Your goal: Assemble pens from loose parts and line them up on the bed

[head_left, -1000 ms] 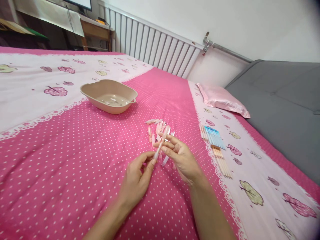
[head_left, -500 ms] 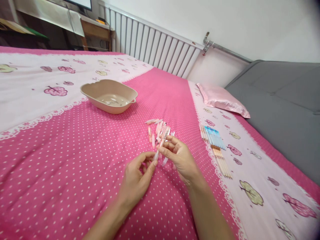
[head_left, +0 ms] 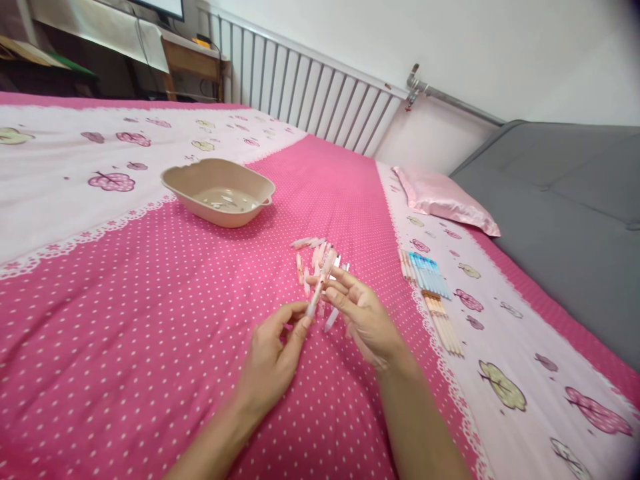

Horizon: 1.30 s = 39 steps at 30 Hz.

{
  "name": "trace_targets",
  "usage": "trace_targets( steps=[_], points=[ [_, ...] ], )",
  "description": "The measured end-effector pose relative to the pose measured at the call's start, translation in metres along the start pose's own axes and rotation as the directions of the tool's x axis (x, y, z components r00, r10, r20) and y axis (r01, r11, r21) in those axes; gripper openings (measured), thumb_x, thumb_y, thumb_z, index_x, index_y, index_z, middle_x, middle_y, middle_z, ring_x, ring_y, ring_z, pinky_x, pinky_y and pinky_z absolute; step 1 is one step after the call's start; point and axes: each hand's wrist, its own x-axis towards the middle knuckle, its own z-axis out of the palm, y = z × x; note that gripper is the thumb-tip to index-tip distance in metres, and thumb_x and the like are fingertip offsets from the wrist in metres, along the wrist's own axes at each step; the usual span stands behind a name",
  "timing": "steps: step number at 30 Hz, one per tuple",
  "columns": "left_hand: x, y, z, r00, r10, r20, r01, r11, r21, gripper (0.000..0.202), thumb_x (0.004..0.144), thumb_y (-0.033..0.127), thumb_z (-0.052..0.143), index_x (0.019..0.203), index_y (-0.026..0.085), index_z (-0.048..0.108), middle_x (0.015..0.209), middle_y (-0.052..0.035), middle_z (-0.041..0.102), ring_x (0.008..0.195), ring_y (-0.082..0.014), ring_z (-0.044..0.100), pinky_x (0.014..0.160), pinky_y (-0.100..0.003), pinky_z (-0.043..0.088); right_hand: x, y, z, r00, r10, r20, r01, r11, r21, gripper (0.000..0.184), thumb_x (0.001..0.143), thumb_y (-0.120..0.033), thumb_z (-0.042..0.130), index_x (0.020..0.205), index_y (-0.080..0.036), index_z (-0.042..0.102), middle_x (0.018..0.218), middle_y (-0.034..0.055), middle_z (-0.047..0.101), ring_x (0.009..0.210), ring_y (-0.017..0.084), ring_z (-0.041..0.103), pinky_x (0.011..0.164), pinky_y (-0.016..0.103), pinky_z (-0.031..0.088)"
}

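A slim white-and-pink pen (head_left: pixel 317 296) slants up and away between my hands. My left hand (head_left: pixel 276 347) pinches its near end between thumb and forefinger. Around its middle, the thumb and fingers of my right hand (head_left: pixel 363 313) close from the right. Just beyond the hands, several pink and white pen pieces (head_left: pixel 301 265) lie in a loose pile on the bedspread. The held pen and my right fingers hide part of this pile.
A beige basin (head_left: pixel 215 217) with small pale pieces inside stands at the back left. To the right lie rows of blue pens (head_left: pixel 430 275) and peach pens (head_left: pixel 444 327). Farther off are a pink pillow (head_left: pixel 447 200), a grey headboard (head_left: pixel 560 193) and a radiator (head_left: pixel 305 77).
More of the pen's shaft shows between my hands now. My right fingers have shifted slightly along it, while my left hand keeps its pinch. The basin and pen rows have not moved.
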Motion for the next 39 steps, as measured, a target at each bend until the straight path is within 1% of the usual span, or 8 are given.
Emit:
trace_targets(
  steps=[3, 7, 14, 21, 25, 32, 36, 39],
  points=[
    [0.001, 0.000, 0.000, 1.000, 0.015, 0.002, -0.015, 1.000, 0.010, 0.029, 0.088, 0.032, 0.046, 0.108, 0.017, 0.060, 0.092, -0.0050, 0.067, 0.076, -0.0151, 0.060, 0.066, -0.026, 0.046, 0.000, 0.000, 0.000, 0.999, 0.019, 0.027, -0.020, 1.000, 0.016, 0.046, 0.079, -0.029, 0.062, 0.124, -0.025, 0.050, 0.107, 0.0047, 0.065, 0.107, 0.016, 0.056, 0.103, 0.039, 0.035],
    [0.000, 0.000, 0.001, 1.000, 0.027, 0.000, -0.027, 1.000, 0.008, 0.029, 0.088, 0.032, 0.047, 0.109, 0.017, 0.061, 0.096, -0.0056, 0.067, 0.078, -0.0155, 0.060, 0.067, -0.026, 0.046, 0.000, 0.002, 0.001, 0.999, 0.035, 0.027, -0.035, 0.999, 0.008, 0.045, 0.079, -0.028, 0.063, 0.122, -0.024, 0.052, 0.103, 0.0054, 0.067, 0.105, 0.017, 0.058, 0.099, 0.039, 0.039],
    [0.000, 0.000, 0.001, 1.000, 0.009, -0.001, -0.009, 1.000, -0.006, 0.029, 0.087, 0.033, 0.048, 0.108, 0.016, 0.060, 0.096, -0.0058, 0.067, 0.076, -0.0147, 0.060, 0.066, -0.026, 0.047, 0.001, 0.003, 0.001, 0.997, 0.059, -0.045, -0.058, 0.998, 0.029, 0.045, 0.072, -0.027, 0.070, 0.113, -0.020, 0.055, 0.093, 0.0045, 0.068, 0.089, 0.014, 0.063, 0.091, 0.033, 0.044],
    [0.000, -0.003, 0.002, 1.000, -0.004, -0.021, 0.004, 1.000, 0.008, 0.028, 0.085, 0.034, 0.051, 0.104, 0.016, 0.062, 0.088, -0.0049, 0.066, 0.071, -0.0142, 0.059, 0.061, -0.025, 0.046, 0.003, 0.007, 0.002, 0.993, 0.051, -0.111, -0.051, 0.999, 0.002, 0.048, 0.066, -0.029, 0.075, 0.109, -0.020, 0.057, 0.086, 0.0016, 0.065, 0.082, 0.013, 0.061, 0.081, 0.028, 0.047],
    [0.000, -0.003, 0.003, 0.999, -0.013, -0.030, 0.014, 1.000, 0.016, 0.028, 0.084, 0.036, 0.052, 0.102, 0.017, 0.062, 0.085, -0.0048, 0.066, 0.069, -0.0145, 0.059, 0.061, -0.025, 0.046, 0.003, 0.008, 0.002, 0.993, 0.038, -0.113, -0.042, 0.999, -0.034, 0.046, 0.066, -0.028, 0.075, 0.107, -0.020, 0.057, 0.085, 0.0009, 0.063, 0.079, 0.011, 0.059, 0.076, 0.025, 0.047],
    [-0.001, -0.003, 0.002, 0.999, -0.018, -0.029, 0.018, 1.000, 0.009, 0.029, 0.084, 0.036, 0.053, 0.103, 0.017, 0.062, 0.085, -0.0050, 0.066, 0.070, -0.0148, 0.059, 0.061, -0.025, 0.047, 0.002, 0.009, 0.003, 0.991, 0.034, -0.128, -0.042, 0.997, -0.063, 0.053, 0.066, -0.030, 0.075, 0.114, -0.020, 0.054, 0.092, 0.0030, 0.062, 0.087, 0.014, 0.058, 0.084, 0.030, 0.046],
    [0.000, -0.002, 0.001, 1.000, -0.009, -0.009, 0.009, 1.000, -0.022, 0.029, 0.086, 0.034, 0.050, 0.106, 0.017, 0.061, 0.093, -0.0060, 0.067, 0.076, -0.0155, 0.061, 0.065, -0.026, 0.047, 0.002, 0.005, 0.001, 0.997, 0.015, -0.071, -0.015, 1.000, -0.011, 0.045, 0.074, -0.033, 0.069, 0.115, -0.023, 0.055, 0.109, 0.0057, 0.062, 0.104, 0.015, 0.056, 0.097, 0.033, 0.040],
    [0.000, 0.000, 0.001, 1.000, -0.005, 0.004, 0.005, 1.000, -0.027, 0.030, 0.088, 0.033, 0.047, 0.109, 0.017, 0.060, 0.097, -0.0060, 0.067, 0.080, -0.0159, 0.061, 0.068, -0.027, 0.047, 0.001, 0.003, -0.001, 1.000, 0.008, -0.022, -0.008, 1.000, 0.019, 0.041, 0.079, -0.032, 0.064, 0.118, -0.024, 0.054, 0.111, 0.0054, 0.063, 0.108, 0.015, 0.055, 0.104, 0.036, 0.033]
  ],
)
